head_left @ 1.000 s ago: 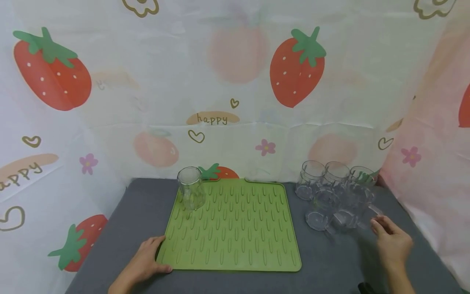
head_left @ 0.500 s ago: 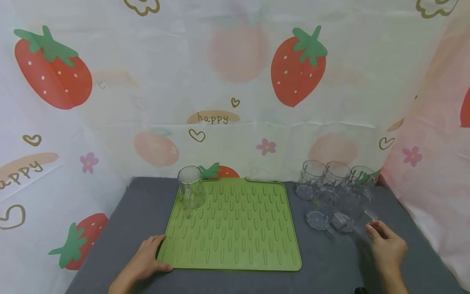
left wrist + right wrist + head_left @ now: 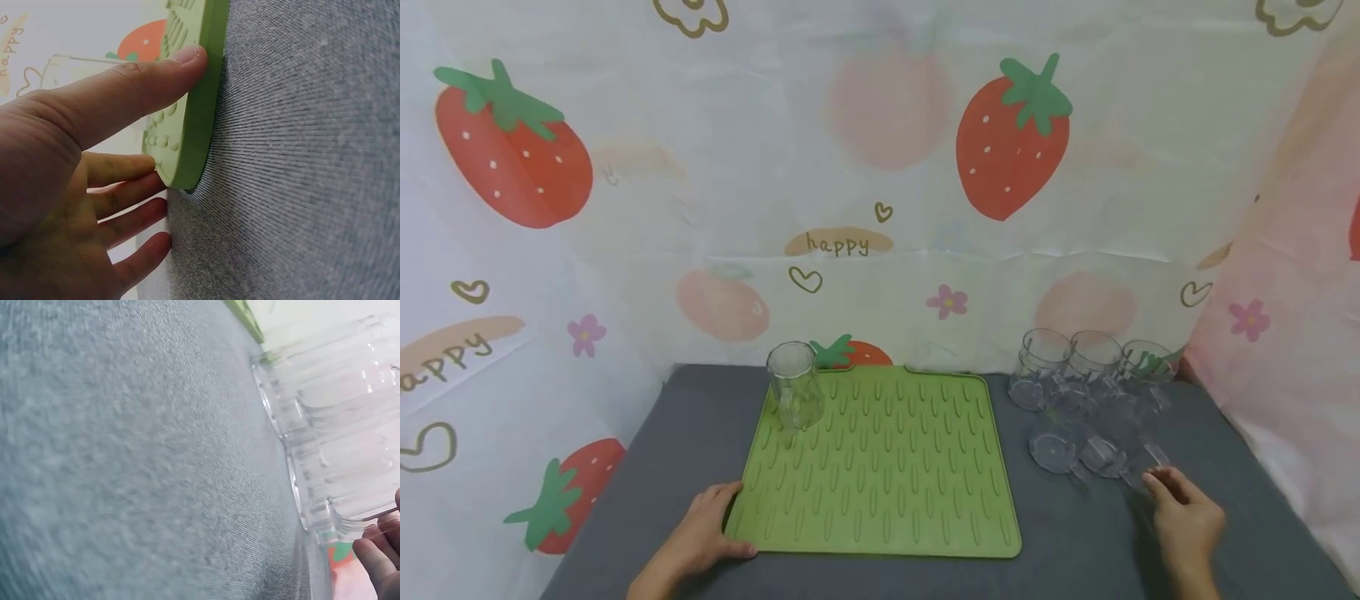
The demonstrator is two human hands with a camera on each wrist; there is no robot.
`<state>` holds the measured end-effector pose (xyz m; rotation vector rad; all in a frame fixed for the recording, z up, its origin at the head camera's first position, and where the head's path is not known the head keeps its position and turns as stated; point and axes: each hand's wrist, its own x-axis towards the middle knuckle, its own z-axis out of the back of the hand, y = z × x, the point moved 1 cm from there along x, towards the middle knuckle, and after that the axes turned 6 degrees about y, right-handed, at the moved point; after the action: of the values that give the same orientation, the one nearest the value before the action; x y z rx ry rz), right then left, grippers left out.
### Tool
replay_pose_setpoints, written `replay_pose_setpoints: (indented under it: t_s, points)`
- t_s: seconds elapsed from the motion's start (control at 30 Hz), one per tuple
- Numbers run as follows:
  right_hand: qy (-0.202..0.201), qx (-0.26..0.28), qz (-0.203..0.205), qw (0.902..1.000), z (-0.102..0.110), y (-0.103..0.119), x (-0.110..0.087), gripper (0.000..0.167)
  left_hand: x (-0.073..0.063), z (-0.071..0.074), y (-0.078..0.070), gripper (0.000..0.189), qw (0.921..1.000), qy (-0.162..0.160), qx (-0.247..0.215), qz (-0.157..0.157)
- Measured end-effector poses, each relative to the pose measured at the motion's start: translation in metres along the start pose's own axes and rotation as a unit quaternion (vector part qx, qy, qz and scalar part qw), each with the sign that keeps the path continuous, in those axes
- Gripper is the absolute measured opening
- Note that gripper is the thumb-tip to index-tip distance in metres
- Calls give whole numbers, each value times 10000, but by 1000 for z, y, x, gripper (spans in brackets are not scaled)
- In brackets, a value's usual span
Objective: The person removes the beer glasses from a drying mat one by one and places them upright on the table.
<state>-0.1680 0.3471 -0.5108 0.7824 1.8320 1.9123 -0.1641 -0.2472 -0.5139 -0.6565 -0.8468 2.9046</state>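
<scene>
My right hand pinches the handle of a clear glass mug at the right front of a mug cluster. In the right wrist view, the fingers are at that handle, partly cut off by the frame. My left hand rests at the near left corner of a green ridged mat. Its thumb lies on the mat's front rim, while the straight fingers touch the left side. Another clear mug stands on the mat's far left corner.
Several clear mugs stand close together right of the mat, overlapping so their outlines blur. Dark grey cloth covers the table. A strawberry-printed curtain rises behind and along both sides.
My right hand has moved slightly left and nearer to me, and the mug handle it pinches has shifted the same way. The left hand and mat stay put.
</scene>
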Motion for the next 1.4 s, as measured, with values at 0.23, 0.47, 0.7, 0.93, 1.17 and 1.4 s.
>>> replay_pose_setpoints:
  t_s: [0.23,0.47,0.7,0.93,1.17,1.4]
  points:
    - [-190,-1219,318,9918,0,-2,-4,10,0,-2,-1,101,10000,36,-37,-23]
    - [-213,-1794,546,9820,-4,3,-5,25,-2,1,0,101,10000,13,-73,-58]
    - [-79,-1767,526,9828,1,7,-7,32,-3,0,1,101,9999,36,-88,-81]
    - [2,-1602,630,9851,4,20,-8,32,-2,0,2,102,9999,24,-96,-23]
    - [-191,-1817,525,9818,9,40,-7,36,-2,0,3,102,9999,61,-100,-42]
    - [-120,-2119,327,9767,9,64,-2,44,1,1,3,104,9999,101,-36,-8]
